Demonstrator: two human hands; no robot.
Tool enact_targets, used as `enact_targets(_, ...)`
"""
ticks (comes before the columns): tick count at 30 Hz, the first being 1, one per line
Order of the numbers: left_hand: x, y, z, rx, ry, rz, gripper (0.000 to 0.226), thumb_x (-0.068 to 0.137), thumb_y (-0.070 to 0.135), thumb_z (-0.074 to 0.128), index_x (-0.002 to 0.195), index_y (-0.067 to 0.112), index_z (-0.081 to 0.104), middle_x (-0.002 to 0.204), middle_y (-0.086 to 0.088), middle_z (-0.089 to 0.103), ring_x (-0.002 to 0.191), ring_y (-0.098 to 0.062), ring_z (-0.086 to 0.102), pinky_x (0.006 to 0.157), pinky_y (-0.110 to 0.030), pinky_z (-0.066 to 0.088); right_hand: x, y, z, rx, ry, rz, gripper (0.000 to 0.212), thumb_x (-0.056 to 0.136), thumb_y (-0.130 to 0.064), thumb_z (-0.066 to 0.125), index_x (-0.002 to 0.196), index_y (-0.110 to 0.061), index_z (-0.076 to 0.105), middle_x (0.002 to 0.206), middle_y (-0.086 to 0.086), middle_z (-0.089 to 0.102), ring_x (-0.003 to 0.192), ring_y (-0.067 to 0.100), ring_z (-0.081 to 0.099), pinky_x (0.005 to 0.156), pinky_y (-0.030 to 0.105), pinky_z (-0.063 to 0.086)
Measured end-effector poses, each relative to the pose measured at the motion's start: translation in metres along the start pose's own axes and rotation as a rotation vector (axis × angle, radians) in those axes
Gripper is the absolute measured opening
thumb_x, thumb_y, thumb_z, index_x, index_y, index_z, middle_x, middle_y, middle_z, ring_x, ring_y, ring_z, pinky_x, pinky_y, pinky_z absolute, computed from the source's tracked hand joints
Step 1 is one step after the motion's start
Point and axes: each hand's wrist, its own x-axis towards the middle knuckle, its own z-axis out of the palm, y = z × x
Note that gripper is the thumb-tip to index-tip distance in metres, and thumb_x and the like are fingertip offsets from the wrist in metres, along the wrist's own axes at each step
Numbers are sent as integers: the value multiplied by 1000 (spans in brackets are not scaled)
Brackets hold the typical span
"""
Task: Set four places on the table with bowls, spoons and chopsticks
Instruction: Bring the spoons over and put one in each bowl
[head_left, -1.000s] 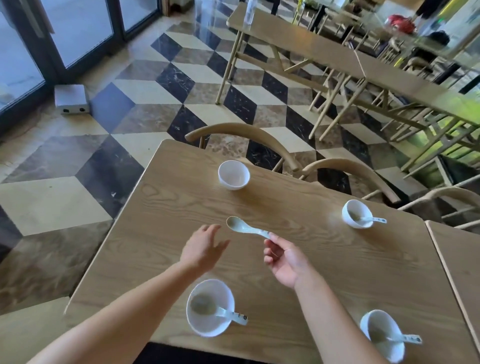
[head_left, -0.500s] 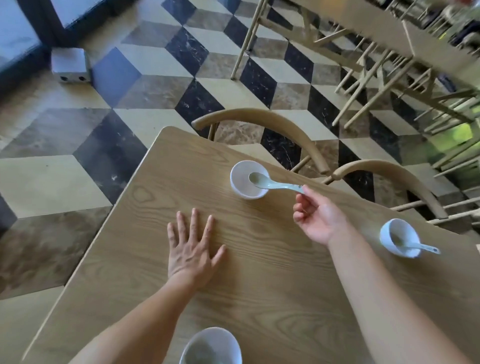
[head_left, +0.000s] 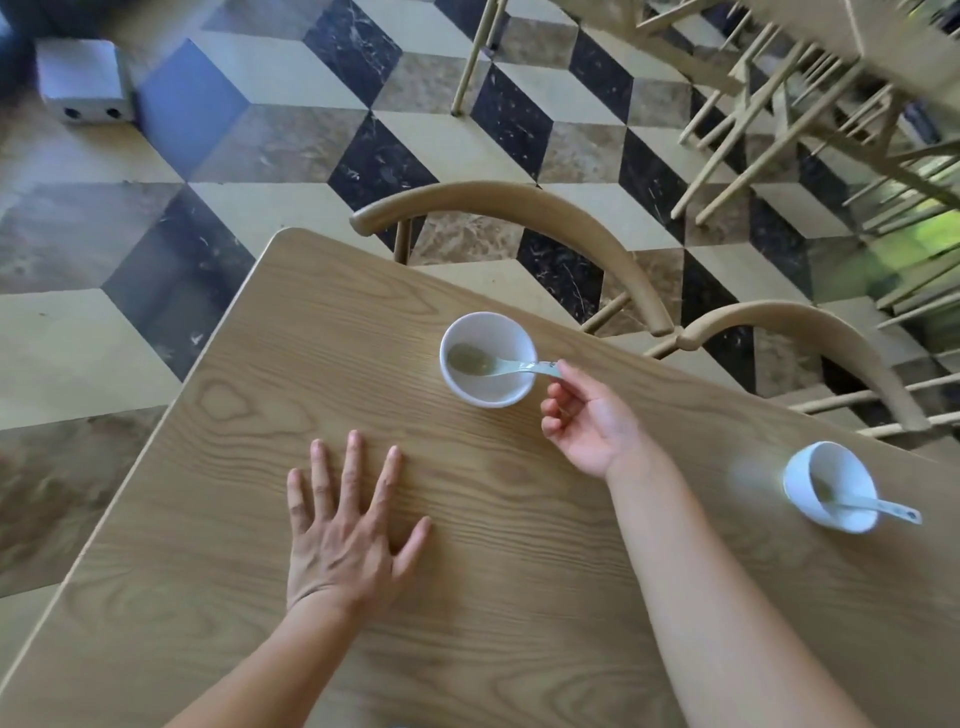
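Note:
On the wooden table (head_left: 519, 597) a white bowl (head_left: 470, 387) stands near the far edge. A pale blue-white spoon (head_left: 493, 365) lies with its scoop inside that bowl, and my right hand (head_left: 587, 418) pinches the tip of its handle just right of the rim. My left hand (head_left: 348, 530) rests flat on the tabletop, fingers spread, holding nothing. A second white bowl (head_left: 852, 470) at the right edge has its own spoon (head_left: 872, 506) in it. No chopsticks are in view.
Two curved wooden chair backs (head_left: 519, 208) (head_left: 810, 332) stand along the table's far edge. Beyond is a chequered tile floor with a small grey box (head_left: 83, 80) at top left. More tables and chairs (head_left: 810, 78) crowd the upper right.
My right hand carried the spoon forward from mid-table and lowered its scoop into the far bowl. My left hand came down flat on the table. The view moved forward, dropping the two near bowls out of frame.

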Motion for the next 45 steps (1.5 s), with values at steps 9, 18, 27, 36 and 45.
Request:
enact_targets(9,0,0,-3,-20,-11,-12,85,80,74,38,152,28,41,165,-14,24,151,-46,11,119,-62,11,-8,6,-8,-40,39,1,7,85,-16,72,84,-14,65,63,0,61,51,12,51,39,22,37)
enact_targets(18,-4,1,-3,15,-53,-31,81,85,75,30,154,33,31,166,-11,17,152,-44,4,120,-59,3,-54,35,-47,-142,99,-30,4,86,-18,69,87,-14,67,69,0,63,54,13,52,41,21,37)
enact_targets(27,14,9,-74,108,-556,-84,71,88,61,45,152,39,23,164,-5,17,145,-39,21,113,-52,30,-160,106,-134,-336,128,-6,16,95,-19,55,84,-12,64,69,2,59,53,14,48,48,23,30)
enact_targets(36,-145,135,-182,160,-358,90,28,94,35,46,104,16,65,110,-9,69,98,-30,64,74,-30,50,-289,124,-234,-655,97,-225,17,91,-18,54,75,-16,58,68,1,59,48,12,48,43,19,28)
enact_targets(45,-320,319,-182,108,-249,235,29,91,37,46,105,21,65,111,-5,68,100,-27,66,71,-29,49,-414,131,-399,-1077,301,-542,22,82,-31,56,63,-21,53,74,-2,64,77,22,58,68,27,46)
